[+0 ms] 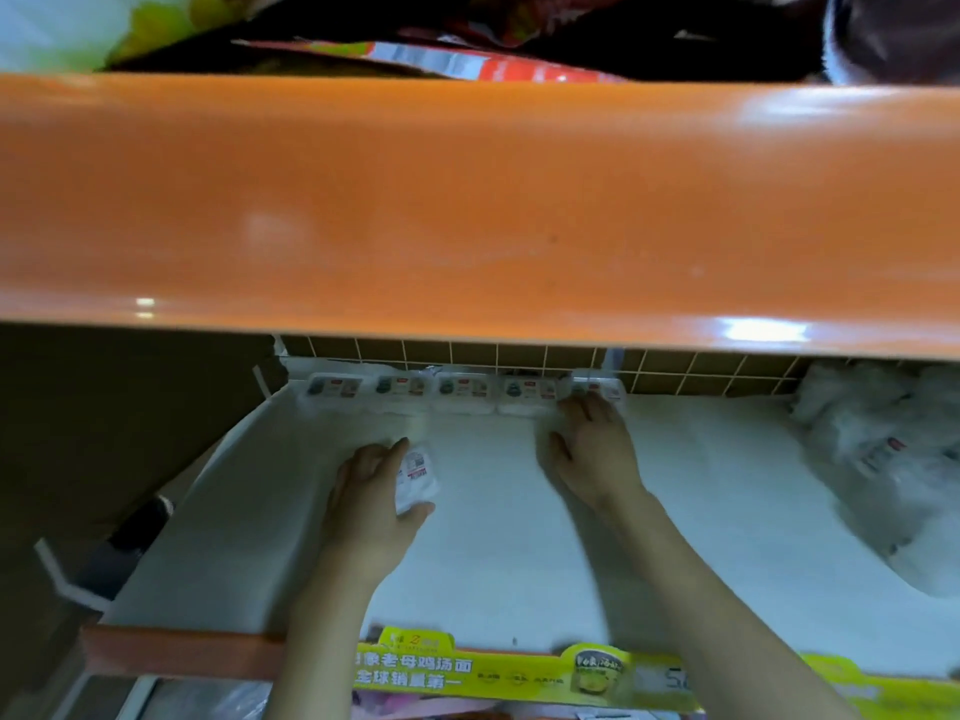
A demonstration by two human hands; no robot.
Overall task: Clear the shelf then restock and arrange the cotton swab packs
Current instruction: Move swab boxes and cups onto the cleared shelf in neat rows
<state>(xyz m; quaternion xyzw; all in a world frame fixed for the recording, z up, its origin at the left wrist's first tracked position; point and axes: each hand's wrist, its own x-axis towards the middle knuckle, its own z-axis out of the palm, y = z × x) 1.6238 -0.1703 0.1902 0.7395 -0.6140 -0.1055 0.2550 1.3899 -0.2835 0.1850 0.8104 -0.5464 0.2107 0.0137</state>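
A row of several cotton swab packs (452, 389) stands along the back of the white shelf (493, 553), against a wire grid. My left hand (371, 498) holds one small white pack (415, 475) above the shelf's middle, thumb and fingers curled round it. My right hand (592, 449) reaches to the back row, its fingertips at the rightmost pack (595, 389); I cannot see whether the fingers grip it.
A heap of more white packs (878, 459) lies at the shelf's right end. A broad orange shelf edge (467, 200) hangs overhead. A yellow-green price strip (519, 672) runs along the front edge. The wire grid (675, 368) closes the back.
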